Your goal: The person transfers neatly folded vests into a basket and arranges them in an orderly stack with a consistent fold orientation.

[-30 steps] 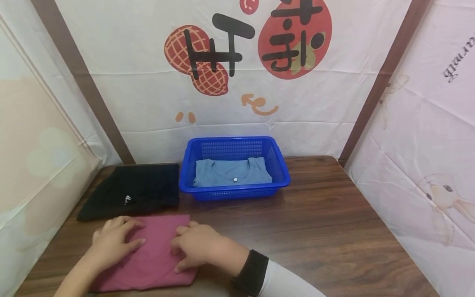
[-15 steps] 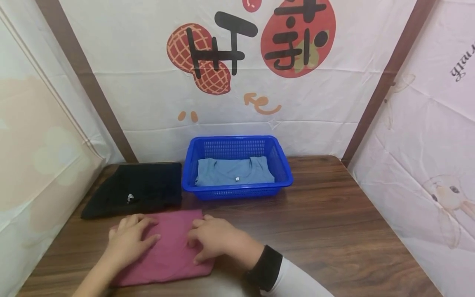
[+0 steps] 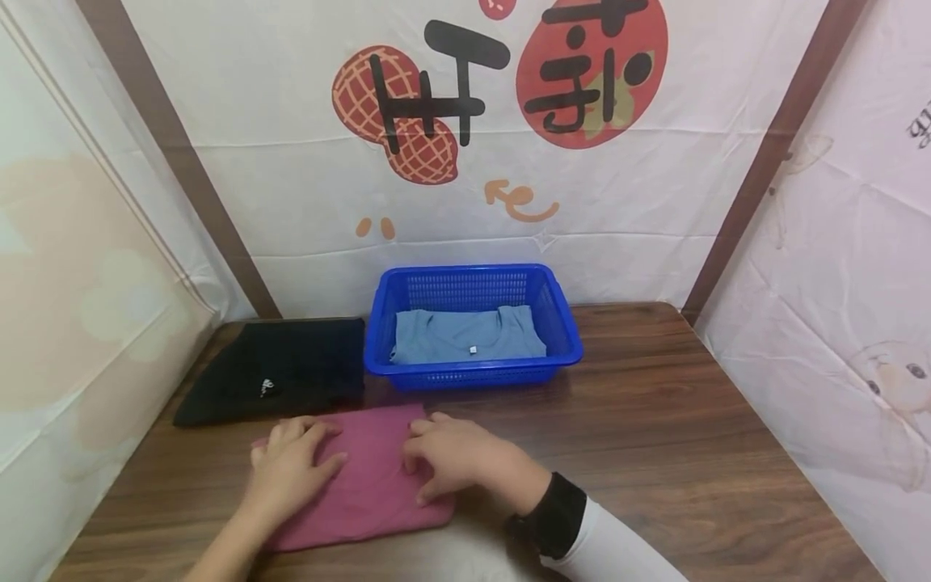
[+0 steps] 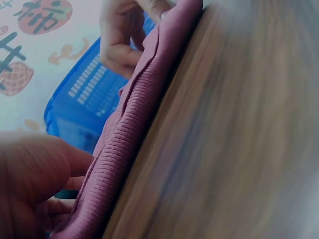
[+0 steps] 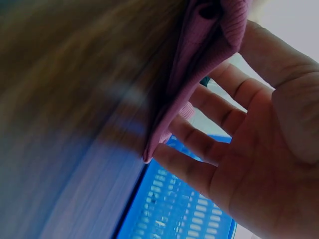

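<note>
A folded pink garment [image 3: 367, 477] lies on the table before me, its ribbed edge [image 4: 127, 122] facing the left wrist camera. My left hand [image 3: 287, 469] rests on the garment's left part, fingers spread and slightly bent. Over the right edge lies my right hand [image 3: 454, 457]; its extended fingers [image 5: 192, 172] touch the cloth from above in the right wrist view. Behind the garment stands a blue plastic basket [image 3: 473, 372] with a folded light-blue garment [image 3: 465, 335] inside. A folded black garment [image 3: 284, 364] with a small white mark lies at the back left.
The wooden table [image 3: 655, 453] extends to the right of the hands. A printed white curtain [image 3: 291, 194] closes off the back, and more fabric hangs along both sides. The basket stands near the table's rear edge.
Both hands and the pink garment under them have slid to the right along the table, away from the black garment's left end. The view has shifted slightly; basket and black garment stay put.
</note>
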`<action>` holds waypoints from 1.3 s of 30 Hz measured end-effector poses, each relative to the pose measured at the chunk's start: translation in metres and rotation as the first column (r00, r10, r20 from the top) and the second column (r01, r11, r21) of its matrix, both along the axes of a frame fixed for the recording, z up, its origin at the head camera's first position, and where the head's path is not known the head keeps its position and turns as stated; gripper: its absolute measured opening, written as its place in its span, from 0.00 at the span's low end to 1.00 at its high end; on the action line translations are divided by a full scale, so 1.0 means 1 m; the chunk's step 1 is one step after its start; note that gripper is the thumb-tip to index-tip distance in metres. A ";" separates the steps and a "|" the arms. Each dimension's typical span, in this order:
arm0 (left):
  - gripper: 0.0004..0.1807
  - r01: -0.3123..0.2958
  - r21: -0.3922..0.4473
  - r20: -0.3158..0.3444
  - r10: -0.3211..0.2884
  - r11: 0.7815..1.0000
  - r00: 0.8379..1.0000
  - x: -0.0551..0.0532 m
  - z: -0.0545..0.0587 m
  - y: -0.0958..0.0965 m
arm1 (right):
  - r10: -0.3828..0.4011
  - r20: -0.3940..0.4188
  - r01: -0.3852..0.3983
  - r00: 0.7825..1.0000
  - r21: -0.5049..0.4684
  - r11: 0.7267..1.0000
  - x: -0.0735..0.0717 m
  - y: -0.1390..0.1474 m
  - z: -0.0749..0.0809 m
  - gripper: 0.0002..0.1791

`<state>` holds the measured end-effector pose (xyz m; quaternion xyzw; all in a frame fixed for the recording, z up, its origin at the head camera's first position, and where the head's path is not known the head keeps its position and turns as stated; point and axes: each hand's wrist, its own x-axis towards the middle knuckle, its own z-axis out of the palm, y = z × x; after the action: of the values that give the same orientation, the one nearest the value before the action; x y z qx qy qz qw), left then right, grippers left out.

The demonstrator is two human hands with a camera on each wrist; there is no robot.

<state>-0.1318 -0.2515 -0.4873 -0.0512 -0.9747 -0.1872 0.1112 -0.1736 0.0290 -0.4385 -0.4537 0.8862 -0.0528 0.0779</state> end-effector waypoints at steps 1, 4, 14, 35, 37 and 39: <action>0.23 -0.001 0.006 0.000 0.001 1.000 1.000 0.000 0.000 0.004 | 0.001 0.002 -0.001 1.000 0.000 1.000 -0.001 0.004 0.001 0.20; 0.24 -0.002 0.010 0.005 0.001 1.000 1.000 -0.001 -0.001 0.015 | 0.005 0.012 -0.004 1.000 -0.003 1.000 -0.002 0.015 0.004 0.20; 0.24 -0.006 0.014 0.009 0.005 1.000 1.000 -0.004 -0.006 0.053 | 0.015 0.037 -0.015 0.999 0.000 1.000 -0.008 0.053 0.006 0.20; 0.22 -0.034 -0.015 0.012 0.034 0.999 0.999 -0.020 -0.011 0.105 | -0.177 0.060 0.165 0.982 0.170 0.972 -0.009 0.070 0.025 0.17; 0.22 -0.032 -0.017 0.012 0.032 0.999 0.999 -0.021 -0.010 0.110 | -0.189 0.047 0.178 0.981 0.179 0.968 -0.009 0.073 0.026 0.17; 0.22 -0.035 -0.018 0.017 0.035 0.999 0.999 -0.022 -0.009 0.115 | -0.192 0.035 0.183 0.981 0.183 0.966 -0.010 0.075 0.026 0.16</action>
<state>-0.1539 -0.1361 -0.4968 -0.0335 -0.9779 -0.1771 0.1058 -0.1838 0.1044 -0.4122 -0.3574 0.9239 0.0077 0.1363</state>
